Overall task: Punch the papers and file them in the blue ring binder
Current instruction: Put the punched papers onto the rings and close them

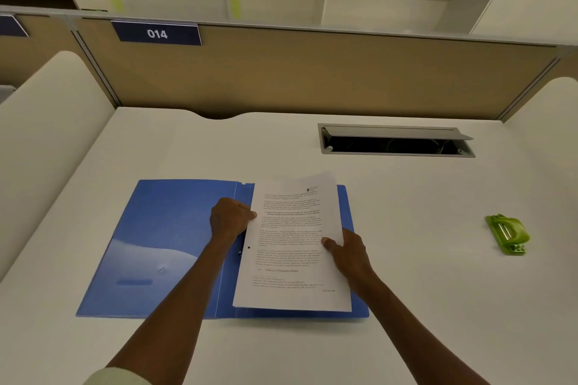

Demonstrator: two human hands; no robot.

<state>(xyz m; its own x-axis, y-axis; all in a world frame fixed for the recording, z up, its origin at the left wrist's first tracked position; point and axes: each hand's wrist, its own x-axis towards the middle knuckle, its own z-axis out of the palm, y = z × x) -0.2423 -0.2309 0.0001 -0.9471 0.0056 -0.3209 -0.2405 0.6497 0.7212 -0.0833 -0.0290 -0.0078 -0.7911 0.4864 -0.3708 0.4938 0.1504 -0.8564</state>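
Note:
The blue ring binder point(162, 241) lies open flat on the white desk. A stack of printed white papers point(291, 247) rests over its right half, slightly tilted, with a punched hole showing near the left edge. My left hand point(230, 219) pinches the papers' left edge by the binder spine. My right hand point(347, 248) grips the papers' right edge, thumb on top. The green hole punch point(507, 234) sits on the desk far to the right, apart from both hands.
An open cable hatch point(395, 141) is set in the desk point(438, 291) behind the binder. A tan partition with a "014" sign point(157, 33) closes the back. Rounded white side dividers stand at left and right.

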